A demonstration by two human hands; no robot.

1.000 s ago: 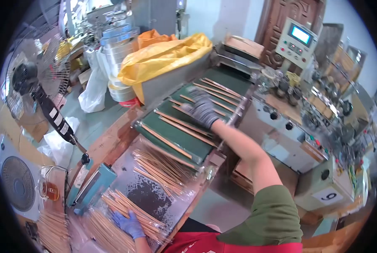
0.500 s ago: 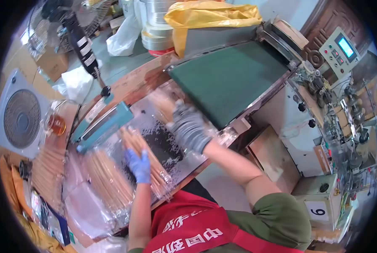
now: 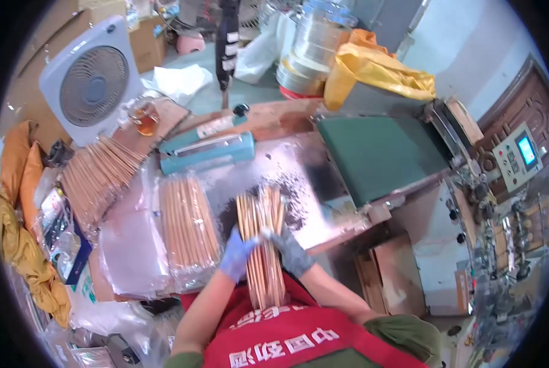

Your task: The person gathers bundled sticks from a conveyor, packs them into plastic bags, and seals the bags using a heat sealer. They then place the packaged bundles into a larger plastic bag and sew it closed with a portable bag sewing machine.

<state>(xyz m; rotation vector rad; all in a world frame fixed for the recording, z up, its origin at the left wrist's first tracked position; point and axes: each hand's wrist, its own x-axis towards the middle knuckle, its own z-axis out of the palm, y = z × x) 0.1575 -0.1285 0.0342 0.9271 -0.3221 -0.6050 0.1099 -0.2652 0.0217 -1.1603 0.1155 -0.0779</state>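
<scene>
My left hand point(image 3: 237, 255), in a blue glove, and my right hand point(image 3: 293, 253), in a grey glove, grip a bundle of thin wooden sticks point(image 3: 264, 273) from both sides. The bundle stands lengthwise in front of my red apron, apparently in clear plastic film, with its far end over the metal worktop point(image 3: 274, 156). To the left of my left hand lies a pile of plastic-wrapped sticks point(image 3: 189, 224). Beside that pile are flat clear plastic bags point(image 3: 130, 253). More sticks point(image 3: 102, 175) are spread at the far left.
A teal bar-shaped device point(image 3: 210, 153) lies across the worktop's back. At the right is a green conveyor belt point(image 3: 385, 156), with a control panel point(image 3: 520, 156) beyond it. A box fan point(image 3: 93, 86) and a glass of amber liquid point(image 3: 145, 119) stand at the back left.
My right hand has come from the conveyor's near corner back toward my body. Both hands now meet on one stick bundle, raised off the worktop. The view has swung left.
</scene>
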